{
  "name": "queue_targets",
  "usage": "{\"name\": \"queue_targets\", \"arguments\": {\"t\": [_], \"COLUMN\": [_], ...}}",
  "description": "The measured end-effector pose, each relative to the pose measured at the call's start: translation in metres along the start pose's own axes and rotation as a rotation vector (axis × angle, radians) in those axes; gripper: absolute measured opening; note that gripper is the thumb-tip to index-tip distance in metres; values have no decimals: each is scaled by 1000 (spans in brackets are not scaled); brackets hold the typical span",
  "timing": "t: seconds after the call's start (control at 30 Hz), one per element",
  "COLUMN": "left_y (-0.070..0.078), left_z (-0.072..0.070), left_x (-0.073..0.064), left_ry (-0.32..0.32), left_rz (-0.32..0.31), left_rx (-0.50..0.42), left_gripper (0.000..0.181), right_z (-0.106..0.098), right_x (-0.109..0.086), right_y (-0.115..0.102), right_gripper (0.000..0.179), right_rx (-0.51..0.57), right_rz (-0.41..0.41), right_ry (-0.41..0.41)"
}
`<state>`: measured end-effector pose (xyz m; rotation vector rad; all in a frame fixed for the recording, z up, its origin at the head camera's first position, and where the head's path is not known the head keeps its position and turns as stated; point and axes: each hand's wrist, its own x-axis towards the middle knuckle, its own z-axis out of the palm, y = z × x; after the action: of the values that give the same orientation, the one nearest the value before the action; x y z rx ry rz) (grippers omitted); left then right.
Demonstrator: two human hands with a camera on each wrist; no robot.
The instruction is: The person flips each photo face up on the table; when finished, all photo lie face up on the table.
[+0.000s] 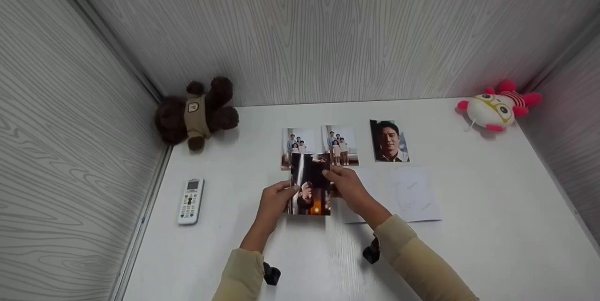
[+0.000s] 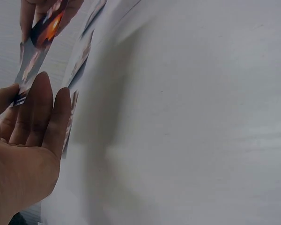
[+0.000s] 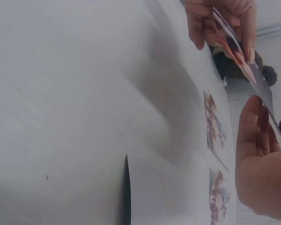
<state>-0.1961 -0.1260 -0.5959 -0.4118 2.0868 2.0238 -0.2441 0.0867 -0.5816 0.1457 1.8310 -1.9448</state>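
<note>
A dark photo print [image 1: 309, 169] is held up between both hands above the white table; its picture, a person and an orange glow, appears upside down in the head view. My left hand [image 1: 276, 200] pinches its left edge, thumb in front and fingers behind. On the opposite edge, my right hand [image 1: 349, 188] grips it near the upper corner with the thumb on top. Seen from the left wrist, the print [image 2: 47, 33] is tilted and clear of the tabletop. Just behind it lie two family photos, the left one [image 1: 287, 144] partly covered and the right one [image 1: 344, 146] mostly visible.
A portrait photo [image 1: 389, 141] lies at the back right. White folded paper [image 1: 415, 193] is spread beside my right hand. A remote control [image 1: 191, 201] lies on the left. A brown plush bear [image 1: 197, 116] and a pink-and-white plush toy [image 1: 492, 109] occupy the back corners. Panels wall the table.
</note>
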Motion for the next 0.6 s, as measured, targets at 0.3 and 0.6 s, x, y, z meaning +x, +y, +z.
{"name": "queue_targets", "arguments": {"t": [0.3,0.6], "left_y": [1,-9], "left_z": [11,14], "left_x": [-7,-16], "left_ry": [-100,-131], "left_rz": [-70,-146], "left_rx": [-253,-348], "left_gripper": [47,48], "right_z": [-4,-10], "right_x": [2,5], "right_y": [1,-5], "right_gripper": [31,30], "right_rx": [123,269], "right_rz": [63,89], "right_ry": [3,48]}}
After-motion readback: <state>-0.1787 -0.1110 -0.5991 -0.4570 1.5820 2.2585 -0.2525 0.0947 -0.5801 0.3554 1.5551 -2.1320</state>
